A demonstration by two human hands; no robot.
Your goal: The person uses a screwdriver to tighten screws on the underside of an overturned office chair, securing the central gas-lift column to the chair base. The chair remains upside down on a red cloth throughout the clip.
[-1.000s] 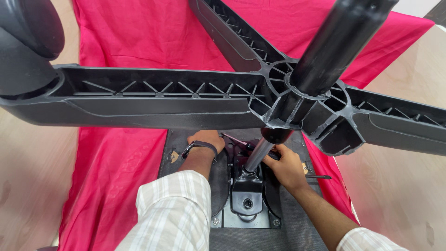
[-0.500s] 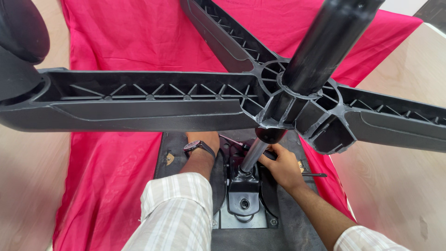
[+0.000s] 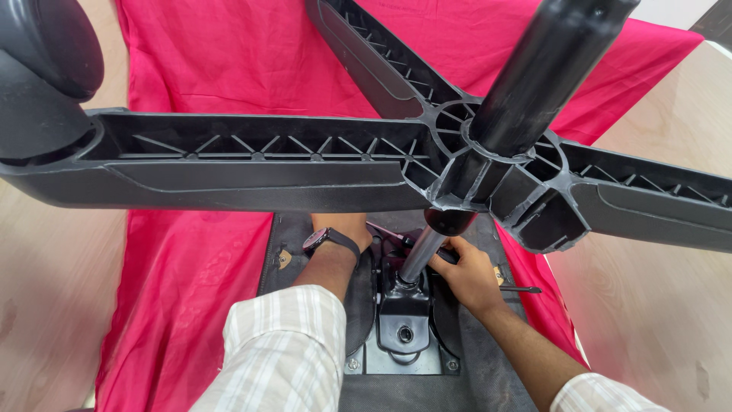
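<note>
Head view, near to far. Nearest, two checked sleeves (image 3: pixel 278 347). Between them, black metal plate (image 3: pixel 404 336) bolted to dark seat underside (image 3: pixel 488 366). Rising from plate, shiny metal post (image 3: pixel 421 255), tilted up and far. Right hand (image 3: pixel 469 275) just right of post, fingers curled and touching it low down, seeming to grip it. Left hand (image 3: pixel 343 229) just left of post, wearing dark wristwatch (image 3: pixel 329 240); fingers hidden under chair base, so cannot tell if clenched or loose. Thin black rod (image 3: pixel 522 289) lying right of right hand. Above hands, big black star-shaped chair base (image 3: pixel 259 164) on top of post. Far left, wheel (image 3: pixel 46 69). Underneath all, red cloth (image 3: pixel 229 53) on pale wooden table (image 3: pixel 656 290).
</note>
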